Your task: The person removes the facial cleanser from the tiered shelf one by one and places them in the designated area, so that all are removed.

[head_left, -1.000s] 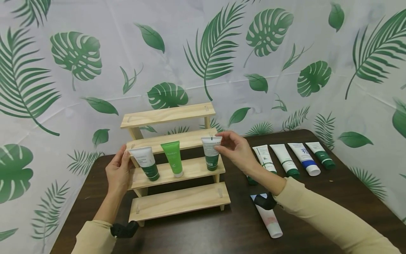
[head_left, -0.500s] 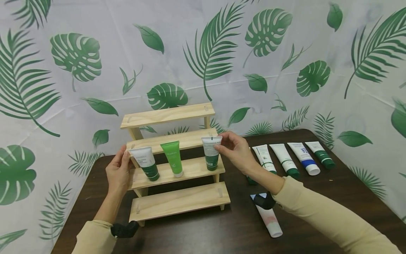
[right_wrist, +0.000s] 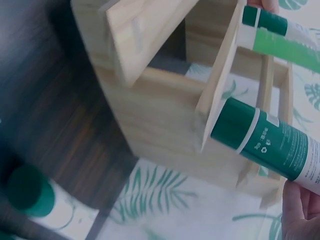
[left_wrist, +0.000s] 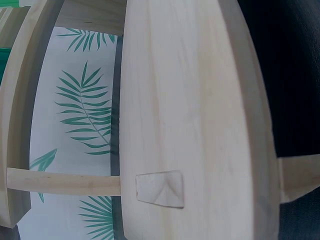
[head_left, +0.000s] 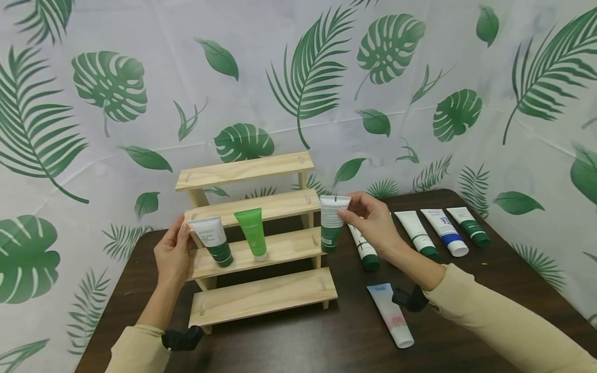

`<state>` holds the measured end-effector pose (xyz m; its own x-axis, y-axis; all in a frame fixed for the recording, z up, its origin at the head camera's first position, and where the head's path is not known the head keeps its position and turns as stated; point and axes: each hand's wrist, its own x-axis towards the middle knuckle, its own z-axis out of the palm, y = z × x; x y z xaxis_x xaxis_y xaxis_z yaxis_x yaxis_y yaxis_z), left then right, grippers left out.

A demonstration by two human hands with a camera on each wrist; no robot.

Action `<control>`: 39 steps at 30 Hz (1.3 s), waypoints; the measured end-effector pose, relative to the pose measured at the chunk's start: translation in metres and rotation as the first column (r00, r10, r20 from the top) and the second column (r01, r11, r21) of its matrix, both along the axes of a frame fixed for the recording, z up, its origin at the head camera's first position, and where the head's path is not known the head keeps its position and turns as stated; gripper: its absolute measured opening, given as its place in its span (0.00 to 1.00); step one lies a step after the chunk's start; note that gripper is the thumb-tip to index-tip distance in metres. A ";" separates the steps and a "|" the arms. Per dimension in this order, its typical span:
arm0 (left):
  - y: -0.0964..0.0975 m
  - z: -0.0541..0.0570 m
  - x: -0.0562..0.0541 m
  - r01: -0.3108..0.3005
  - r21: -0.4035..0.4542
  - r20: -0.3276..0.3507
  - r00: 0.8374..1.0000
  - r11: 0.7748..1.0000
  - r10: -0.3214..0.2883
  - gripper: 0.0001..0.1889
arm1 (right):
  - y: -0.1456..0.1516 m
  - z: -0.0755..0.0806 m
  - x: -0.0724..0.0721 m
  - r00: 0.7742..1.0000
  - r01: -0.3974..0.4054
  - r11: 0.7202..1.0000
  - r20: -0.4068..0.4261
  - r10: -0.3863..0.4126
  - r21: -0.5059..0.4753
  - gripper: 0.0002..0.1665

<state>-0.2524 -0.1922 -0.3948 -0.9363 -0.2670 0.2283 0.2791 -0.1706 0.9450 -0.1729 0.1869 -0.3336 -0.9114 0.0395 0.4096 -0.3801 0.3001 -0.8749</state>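
My right hand (head_left: 375, 225) pinches a white and dark green squeeze tube (head_left: 332, 228) near its flat top end, cap down. In the right wrist view, its green cap (right_wrist: 235, 122) is just off the right end of a shelf. On the left, my left hand (head_left: 171, 256) holds the left side of the stepped wooden rack (head_left: 261, 295), thumb towards the front. Beside that hand, another white and green tube (head_left: 213, 241) stands on the second shelf from the bottom. A bright green tube (head_left: 252, 233) stands to its right. The left wrist view shows rack boards (left_wrist: 190, 100) but no hand.
Right of the rack, several tubes lie in a row on the dark table (head_left: 298, 344), among them a blue-capped tube (head_left: 445, 231) and a green-capped one (head_left: 470, 227). Nearer lies a pink and white tube (head_left: 392, 316). A leaf-print cloth (head_left: 177, 67) hangs behind.
My right hand has moved right with the white and green tube, from over the shelf to beyond its right end. My left hand keeps its place at the rack.
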 end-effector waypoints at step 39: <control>0.000 -0.001 -0.002 0.018 0.048 0.005 1.000 0.999 -0.018 0.26 | 0.146 -0.091 0.070 0.786 -0.016 0.961 0.598 -0.158 0.276 0.31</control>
